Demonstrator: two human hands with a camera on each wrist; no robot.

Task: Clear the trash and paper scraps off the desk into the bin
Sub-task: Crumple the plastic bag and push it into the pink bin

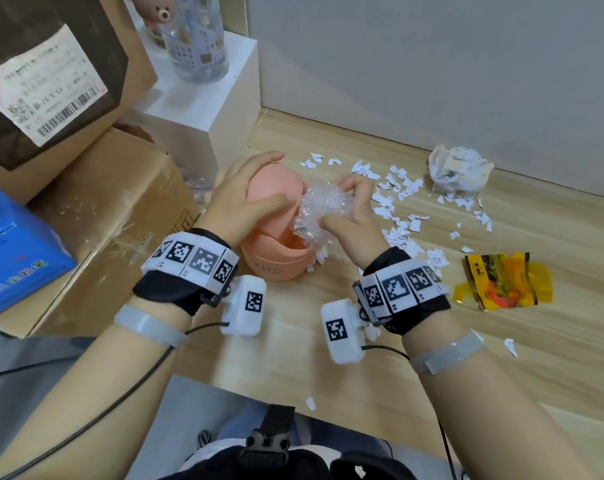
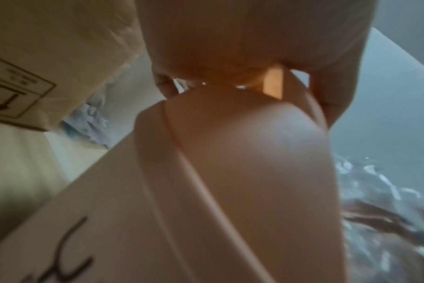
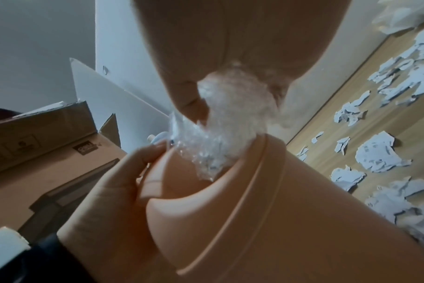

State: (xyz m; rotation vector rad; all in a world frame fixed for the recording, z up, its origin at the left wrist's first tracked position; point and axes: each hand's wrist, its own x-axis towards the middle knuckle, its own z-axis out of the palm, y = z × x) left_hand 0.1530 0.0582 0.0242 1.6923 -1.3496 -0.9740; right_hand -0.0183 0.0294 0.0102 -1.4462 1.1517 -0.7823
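A small pink bin [image 1: 276, 263] stands on the wooden desk [image 1: 380, 368]. My left hand [image 1: 278, 178] grips its domed swing lid [image 1: 271, 183], fingers over the top and thumb on the near side, tilting it open. My right hand [image 1: 335, 202] pinches a crumpled wad of clear plastic wrap [image 1: 312, 211] at the bin's opening. In the right wrist view the plastic wrap [image 3: 220, 137] hangs partly inside the bin [image 3: 278, 210] beside the tilted lid [image 3: 182, 178]. Torn white paper scraps [image 1: 404, 188] lie scattered to the right.
A crumpled paper ball [image 1: 456, 173] sits by the back wall. A yellow wrapper [image 1: 501, 282] lies at the right. A cardboard box [image 1: 96, 230] with a blue box [image 1: 13, 251] on it crowds the left. A white block [image 1: 207, 98] carries a bottle [image 1: 196, 36].
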